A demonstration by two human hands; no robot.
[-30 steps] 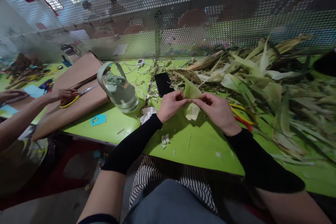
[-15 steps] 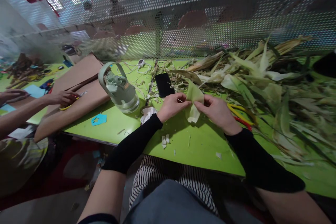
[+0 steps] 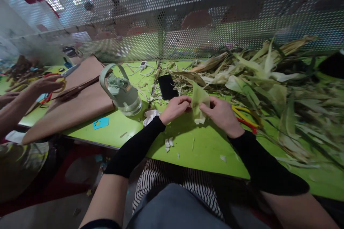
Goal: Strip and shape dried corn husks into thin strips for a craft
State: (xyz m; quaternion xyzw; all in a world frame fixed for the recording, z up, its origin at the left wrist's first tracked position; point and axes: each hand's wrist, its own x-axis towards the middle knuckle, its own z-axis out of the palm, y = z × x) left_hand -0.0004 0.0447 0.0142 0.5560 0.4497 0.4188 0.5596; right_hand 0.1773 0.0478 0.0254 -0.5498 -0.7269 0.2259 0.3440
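Both forearm sleeves (image 3: 135,146) are plain black. Striped black-and-white legwear (image 3: 148,177) shows beyond a smooth blue-grey garment (image 3: 172,209), perhaps an apron.

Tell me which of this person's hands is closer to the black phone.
Left. The left hand is just on the near side of the black phone; the right hand is farther off, to the right, pinching a piece of corn husk.

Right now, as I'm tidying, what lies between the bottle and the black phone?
In the head view, pale plant scraps lie between the bottle and black phone.
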